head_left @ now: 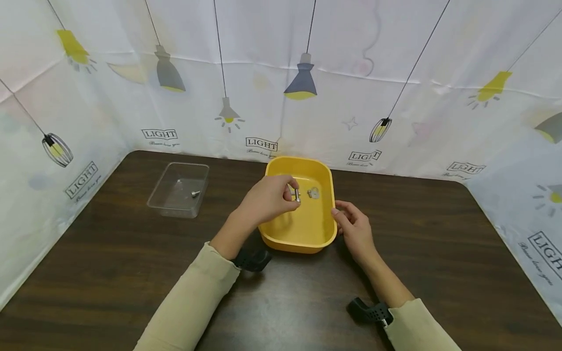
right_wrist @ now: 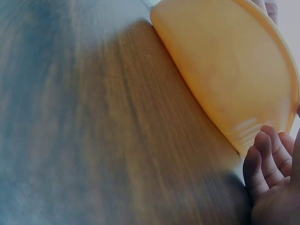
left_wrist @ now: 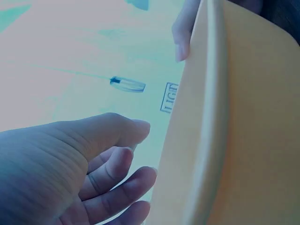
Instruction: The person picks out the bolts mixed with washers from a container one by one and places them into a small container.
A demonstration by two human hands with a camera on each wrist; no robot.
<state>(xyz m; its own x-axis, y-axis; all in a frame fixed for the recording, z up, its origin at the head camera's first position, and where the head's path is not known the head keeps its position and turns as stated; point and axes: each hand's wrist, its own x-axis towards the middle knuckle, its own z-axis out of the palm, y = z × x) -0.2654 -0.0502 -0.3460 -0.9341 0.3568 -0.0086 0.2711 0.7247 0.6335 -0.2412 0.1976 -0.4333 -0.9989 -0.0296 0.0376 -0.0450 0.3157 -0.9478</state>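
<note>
My left hand [head_left: 269,197] is over the yellow tub [head_left: 303,233], pinching a short silver bolt [head_left: 297,196] upright between thumb and forefinger. In the left wrist view the thumb and curled fingers [left_wrist: 117,180] show beside the tub's rim [left_wrist: 215,112], and the bolt is hidden there. On the tub's right side, my right hand [head_left: 356,231] grips the rim, thumb at the edge and fingers against the outer wall. The right wrist view shows its bent fingers [right_wrist: 267,154] by that wall. Small pale metal pieces [head_left: 313,193] lie in the tub.
A clear plastic box [head_left: 175,212] stands at the left back of the dark wooden table [head_left: 101,273], with a small bolt [head_left: 195,193] in it. A white curtain [head_left: 263,39] printed with lamps hangs along the table's back and sides.
</note>
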